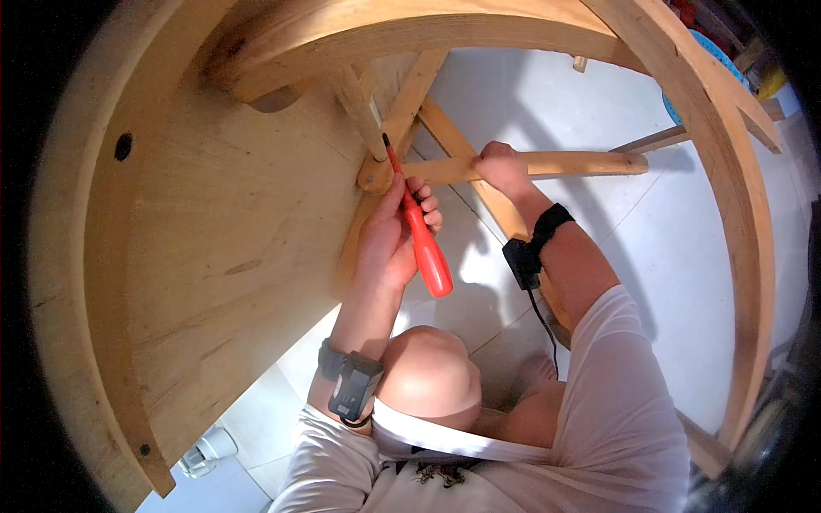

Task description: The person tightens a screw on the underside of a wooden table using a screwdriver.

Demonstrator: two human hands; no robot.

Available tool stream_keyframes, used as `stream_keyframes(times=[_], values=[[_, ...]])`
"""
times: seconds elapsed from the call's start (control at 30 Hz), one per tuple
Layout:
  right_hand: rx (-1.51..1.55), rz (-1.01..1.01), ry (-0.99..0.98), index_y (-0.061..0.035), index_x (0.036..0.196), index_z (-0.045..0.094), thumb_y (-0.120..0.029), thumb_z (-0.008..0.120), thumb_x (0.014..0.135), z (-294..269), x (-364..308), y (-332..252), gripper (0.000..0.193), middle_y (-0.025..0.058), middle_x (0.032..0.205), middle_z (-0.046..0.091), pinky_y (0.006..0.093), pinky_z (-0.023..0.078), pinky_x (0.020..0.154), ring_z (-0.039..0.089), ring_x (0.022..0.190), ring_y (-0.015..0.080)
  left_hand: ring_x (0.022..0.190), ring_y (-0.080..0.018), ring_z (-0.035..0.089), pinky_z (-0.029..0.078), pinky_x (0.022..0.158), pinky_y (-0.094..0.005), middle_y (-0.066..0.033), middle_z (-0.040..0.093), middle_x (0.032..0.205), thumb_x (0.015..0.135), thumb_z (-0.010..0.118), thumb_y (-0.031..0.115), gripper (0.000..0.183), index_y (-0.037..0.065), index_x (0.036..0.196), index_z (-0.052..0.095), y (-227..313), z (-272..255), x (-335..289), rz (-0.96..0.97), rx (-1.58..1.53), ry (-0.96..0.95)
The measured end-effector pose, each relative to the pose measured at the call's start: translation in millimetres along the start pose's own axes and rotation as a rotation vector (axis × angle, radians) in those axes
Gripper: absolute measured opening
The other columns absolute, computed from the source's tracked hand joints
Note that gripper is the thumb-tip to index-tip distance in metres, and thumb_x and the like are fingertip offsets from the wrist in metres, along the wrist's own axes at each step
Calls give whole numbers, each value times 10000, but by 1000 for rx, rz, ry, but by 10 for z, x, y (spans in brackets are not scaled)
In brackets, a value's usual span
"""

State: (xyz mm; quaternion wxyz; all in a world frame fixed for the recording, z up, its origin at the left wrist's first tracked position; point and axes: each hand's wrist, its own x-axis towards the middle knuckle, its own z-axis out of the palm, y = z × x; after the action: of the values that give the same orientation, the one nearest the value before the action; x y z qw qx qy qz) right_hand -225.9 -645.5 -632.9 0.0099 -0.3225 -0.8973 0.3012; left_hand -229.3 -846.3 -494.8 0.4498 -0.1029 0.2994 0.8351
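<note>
My left hand [386, 241] is closed around a red screwdriver [428, 252], with the thick handle toward me and the dark tip pointing up and away. That tip shows in front of a wooden post; whether it touches the wood I cannot tell. Just beyond the hand, a wooden crossbar [590, 163] runs to the right from a joint with a bolt head [369, 179] near its rounded end. My right hand [503, 167] is wrapped round this crossbar, close to where it crosses a slanting wooden leg [487, 192].
A large wooden panel [231, 239] fills the left side. Curved-looking wooden rails [445, 32] pass overhead and down the right [740, 214]. Both wrists carry strapped black devices [352, 385]. My bare knee [432, 376] is close below. A blue basket [714, 51] stands at the far right.
</note>
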Motion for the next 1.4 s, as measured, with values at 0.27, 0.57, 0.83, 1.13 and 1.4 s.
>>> stream_keyframes(times=[0.27,0.57,0.83,1.13,1.4], values=[[281,-36,-224,-4,840,598,-404,480,837,-37,110,195,417,145,701,600,338,459,621,594,682,240,659,-152,440,395,566,-257,-62,479,755,900,468,258,247,16,860,493,-15,19,0,13,15,16],[209,-560,100,-93,965,588,-129,501,766,-186,-158,232,220,140,969,562,402,441,796,544,937,316,655,-149,437,389,561,-254,-62,477,760,905,457,257,251,12,860,493,11,24,-11,5,19,-1],[-4,-559,-14,-123,1006,574,-106,492,772,-134,-129,197,249,108,1015,527,405,439,822,532,962,307,656,-148,438,387,564,-256,-60,473,757,904,458,260,247,17,870,489,11,-3,8,1,22,-6],[-9,-614,-23,-66,956,592,-133,460,782,-186,-138,154,229,128,985,535,405,435,828,535,937,318,658,-147,436,388,563,-253,-54,472,756,905,458,261,247,18,869,488,13,-2,1,9,31,-10],[-19,-602,-20,-58,929,601,-96,494,764,-92,-71,229,200,137,975,546,407,441,813,542,923,324,657,-148,434,385,566,-254,-54,475,757,908,454,257,243,20,867,491,5,19,-5,5,36,-2]])
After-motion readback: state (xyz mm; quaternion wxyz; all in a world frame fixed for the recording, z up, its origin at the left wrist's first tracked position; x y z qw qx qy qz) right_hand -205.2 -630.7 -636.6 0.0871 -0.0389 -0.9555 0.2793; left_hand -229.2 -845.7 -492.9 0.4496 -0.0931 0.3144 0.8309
